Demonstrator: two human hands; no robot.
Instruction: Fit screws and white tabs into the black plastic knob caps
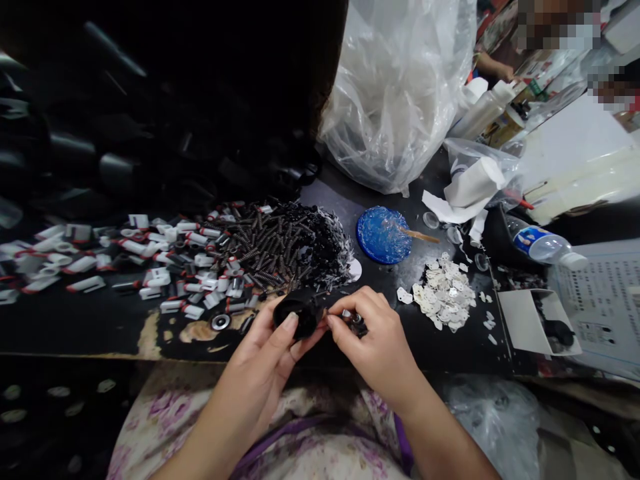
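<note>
My left hand (pixel 273 350) is closed around a black round cup-shaped part (pixel 296 320), its thumb on the rim and its dark hollow facing up. My right hand (pixel 373 333) is beside it, thumb and forefinger pinched together at the part's right side. Whatever sits between those fingertips is too small to make out. Small dark metal pieces (pixel 356 323) show under the curled fingers of that hand. Just beyond the hands lies a heap of dark coil springs (pixel 267 243), with small black parts (pixel 320 250) piled against it.
White-and-grey plastic pieces with red rings (pixel 185 257) spread to the left. Rightward are a blue lid of clear grease (pixel 383 235) with a wooden stick (pixel 420 236), thin metal plates (pixel 447 293), a white box (pixel 535 320) and a bottle (pixel 543 245). A plastic bag (pixel 395 87) stands behind.
</note>
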